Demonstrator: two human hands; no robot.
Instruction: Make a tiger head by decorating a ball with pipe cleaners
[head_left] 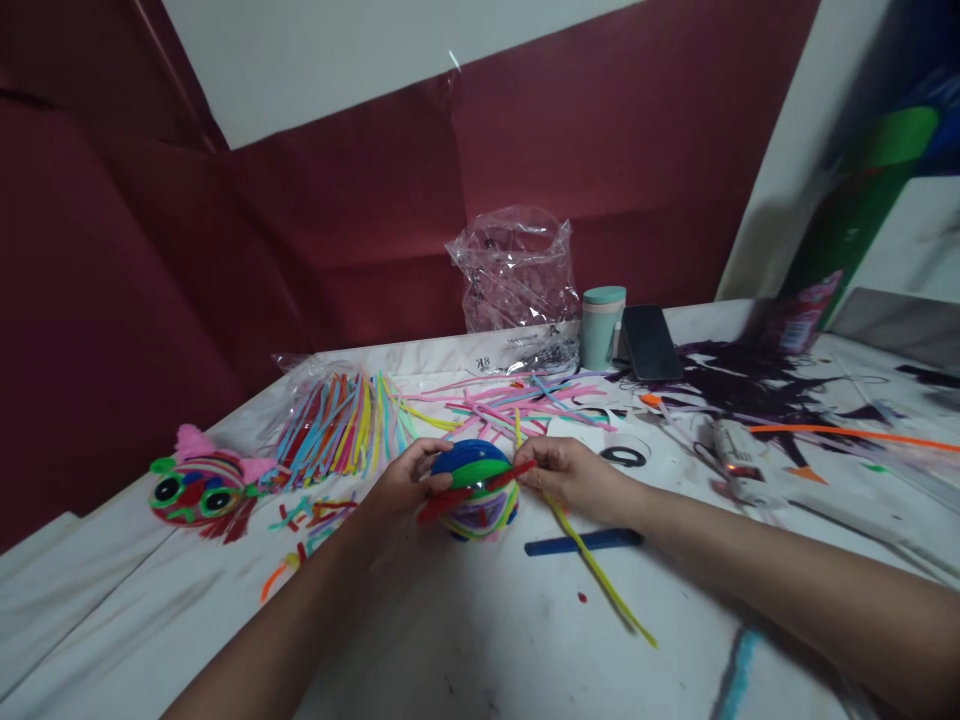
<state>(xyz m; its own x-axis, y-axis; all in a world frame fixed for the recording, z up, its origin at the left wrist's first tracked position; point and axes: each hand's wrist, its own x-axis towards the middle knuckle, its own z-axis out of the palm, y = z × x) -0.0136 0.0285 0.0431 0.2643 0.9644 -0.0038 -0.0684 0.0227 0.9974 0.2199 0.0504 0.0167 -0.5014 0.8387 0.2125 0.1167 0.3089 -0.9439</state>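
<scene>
A ball [469, 460] covered in blue, green, purple and other coloured pipe cleaners is between my hands, low over the table. My left hand [414, 468] is closed on the ball's left side, fingers at its upper edge. At the ball's right edge, my right hand [570, 478] pinches a red pipe cleaner [525, 469]. More red fuzzy strip shows, blurred, below my left fingers. A long yellow pipe cleaner [600, 575] passes by my right fingers and slants toward the front. Beneath my right wrist lies a blue strip [574, 543].
A finished-looking fuzzy creature [196, 487] with big eyes sits left. Behind are bundled pipe cleaners [341, 425], loose pink ones [495, 408], a clear bag [517, 275], a mint cup [602, 330] and a phone [651, 343]. A glue gun [739, 460] lies right, near dark purple scraps [727, 385].
</scene>
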